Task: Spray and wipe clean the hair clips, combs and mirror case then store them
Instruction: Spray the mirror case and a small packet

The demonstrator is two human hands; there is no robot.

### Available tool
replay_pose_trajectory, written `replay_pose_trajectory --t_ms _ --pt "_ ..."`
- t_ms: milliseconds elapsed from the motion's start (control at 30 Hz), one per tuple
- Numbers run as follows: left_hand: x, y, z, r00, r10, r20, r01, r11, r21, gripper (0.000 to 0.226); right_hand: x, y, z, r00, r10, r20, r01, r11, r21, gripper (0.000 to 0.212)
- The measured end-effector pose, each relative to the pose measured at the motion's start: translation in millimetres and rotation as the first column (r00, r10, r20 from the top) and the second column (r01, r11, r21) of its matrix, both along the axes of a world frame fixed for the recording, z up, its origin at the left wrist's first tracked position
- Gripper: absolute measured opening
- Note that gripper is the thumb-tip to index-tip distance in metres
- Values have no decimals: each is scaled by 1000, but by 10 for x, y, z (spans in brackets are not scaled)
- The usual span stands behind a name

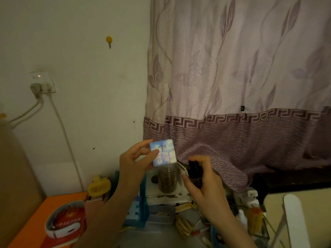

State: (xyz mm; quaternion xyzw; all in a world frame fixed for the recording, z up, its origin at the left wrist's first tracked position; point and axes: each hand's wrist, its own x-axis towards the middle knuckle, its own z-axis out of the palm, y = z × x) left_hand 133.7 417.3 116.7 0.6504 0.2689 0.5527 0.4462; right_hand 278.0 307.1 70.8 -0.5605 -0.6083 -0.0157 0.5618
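the left hand [133, 162] holds up the mirror case [163, 152], a small square case with a pale blue and white printed face. the thumb lies across its near left edge and the fingers curl behind its far left side, so the case is pinched along one edge and tilts a little, raised in front of the lower band of the curtain [232, 68].

the right hand [202, 183] is wrapped around the spray bottle [194, 170], whose black top shows between the fingers; the forefinger curls over the top and the thumb lies along the near side. the bottle sits just right of and slightly below the case, close to it but apart.

below and between the two hands stands a clear jar [167, 179] with dark contents on a cluttered white stand. a yellow mini fan [99, 188] stands to the left at the far edge of the orange table [35, 224], where a red and white item [65, 222] lies nearer. a wall socket [42, 83] with plugs and cords is on the wall at far left, and a yellow hook [109, 40] hangs higher up.
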Motion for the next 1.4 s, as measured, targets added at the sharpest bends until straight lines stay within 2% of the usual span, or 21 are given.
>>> replay_pose_trajectory --t_ms 100,267,367,600,1000,1233,1400 --pt "-6 -7 -22 1000 -9 9 9 1000 -26 28 8 0 0 998 25 -53 -25 1000 -1 47" --pt "-36 -50 -144 998 -55 37 58 994 -92 27 14 11 -63 970 62 -235 -62 998 7 72" --pt "-61 -81 -268 997 -61 52 68 986 -154 28 29 36 -126 947 101 -303 -101 995 18 78" --pt "-130 -180 -639 996 -74 58 89 940 -329 27 -24 46 -455 906 165 -390 -202 978 -56 77" --pt "-339 -368 -1375 995 -9 -100 -30 924 -380 31 -185 53 -1141 805 159 -572 -355 901 -249 71" --pt "-443 -487 -1825 995 50 -83 -86 837 -540 30 -298 42 -1559 730 167 -663 -473 823 -314 65" --pt "-553 -587 -2153 988 97 -117 -149 780 -608 33 -410 32 -1829 746 142 -651 -501 763 -408 65"
